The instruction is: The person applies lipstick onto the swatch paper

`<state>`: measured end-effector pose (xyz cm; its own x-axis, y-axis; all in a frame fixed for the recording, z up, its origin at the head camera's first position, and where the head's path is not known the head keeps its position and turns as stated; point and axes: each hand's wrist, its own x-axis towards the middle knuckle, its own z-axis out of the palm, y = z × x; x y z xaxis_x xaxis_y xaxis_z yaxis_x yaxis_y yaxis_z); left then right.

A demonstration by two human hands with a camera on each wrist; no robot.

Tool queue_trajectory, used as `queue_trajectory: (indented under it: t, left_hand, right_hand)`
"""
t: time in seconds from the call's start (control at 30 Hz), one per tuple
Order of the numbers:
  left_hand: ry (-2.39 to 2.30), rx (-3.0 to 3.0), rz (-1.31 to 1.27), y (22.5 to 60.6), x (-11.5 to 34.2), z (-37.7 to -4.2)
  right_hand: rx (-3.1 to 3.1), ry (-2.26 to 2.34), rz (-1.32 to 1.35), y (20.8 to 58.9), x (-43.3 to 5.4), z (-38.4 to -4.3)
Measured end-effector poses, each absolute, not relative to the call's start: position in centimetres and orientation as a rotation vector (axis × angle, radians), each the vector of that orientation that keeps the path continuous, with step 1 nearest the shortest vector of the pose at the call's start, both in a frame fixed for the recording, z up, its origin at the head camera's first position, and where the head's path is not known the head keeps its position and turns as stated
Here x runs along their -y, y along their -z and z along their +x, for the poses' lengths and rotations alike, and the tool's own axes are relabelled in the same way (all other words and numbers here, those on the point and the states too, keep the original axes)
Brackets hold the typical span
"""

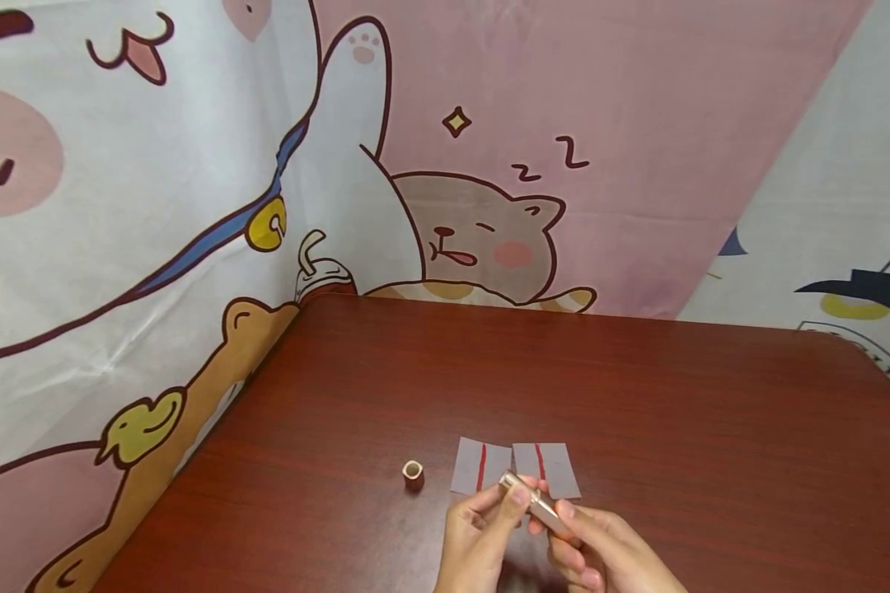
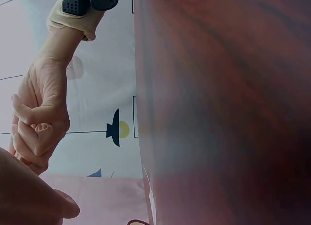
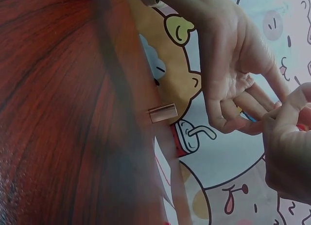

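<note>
Both hands hold a slim, metallic rose-gold lipstick tube [image 1: 552, 517] low over the table in the head view. My left hand [image 1: 478, 535] pinches its upper left end with the thumb on top. My right hand [image 1: 611, 543] grips the lower right part, its fingers curled beneath. A matching open-ended cap [image 1: 413, 476] stands upright left of the hands, and shows as a shiny cylinder [image 3: 164, 113] in the right wrist view. Just beyond the fingers lie a left paper [image 1: 463, 469] and a right paper [image 1: 561, 471], each with a red line.
The dark red-brown wooden table [image 1: 326, 511] reaches back to a cartoon-printed cloth [image 1: 638, 148], which also runs along the left side. A wrist-worn device [image 2: 77, 4] sits on the right forearm in the left wrist view.
</note>
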<state>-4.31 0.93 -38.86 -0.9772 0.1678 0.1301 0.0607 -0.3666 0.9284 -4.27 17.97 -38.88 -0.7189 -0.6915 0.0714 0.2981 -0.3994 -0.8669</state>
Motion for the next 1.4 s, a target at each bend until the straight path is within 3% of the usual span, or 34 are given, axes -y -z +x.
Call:
queue_trajectory:
  t: [0.4,0.7,0.9,1.03,1.17,1.27,1.4]
  left_hand:
    - [-2.524,-1.744,0.294,38.9,-0.7,-4.2]
    - [-2.468,-1.813,0.091,38.8,-0.5,-4.4]
    - [-2.334,-1.812,0.169,38.3,1.7,-4.9]
    - [-2.011,-2.280,0.316,37.9,5.7,-6.5]
    - [-1.337,-2.894,0.475,38.3,9.8,-9.0]
    - [-1.010,-2.974,0.577,39.3,11.3,-10.5]
    - [-0.922,-2.942,0.649,40.6,11.8,-11.7]
  right_hand:
    - [-1.347,2.152,-0.575,39.0,-17.7,-4.0]
    - [-2.219,2.033,-0.624,39.4,-16.4,-3.6]
    - [-2.328,2.069,-0.511,39.1,-15.8,-3.4]
    - [-2.327,2.106,-0.544,38.7,-16.4,-3.7]
    - [-2.410,2.015,-0.570,38.3,-17.0,-4.0]
    - [-2.414,1.948,-0.615,38.1,-16.9,-4.3]
    - [-2.411,1.872,-0.655,38.0,-16.5,-4.7]
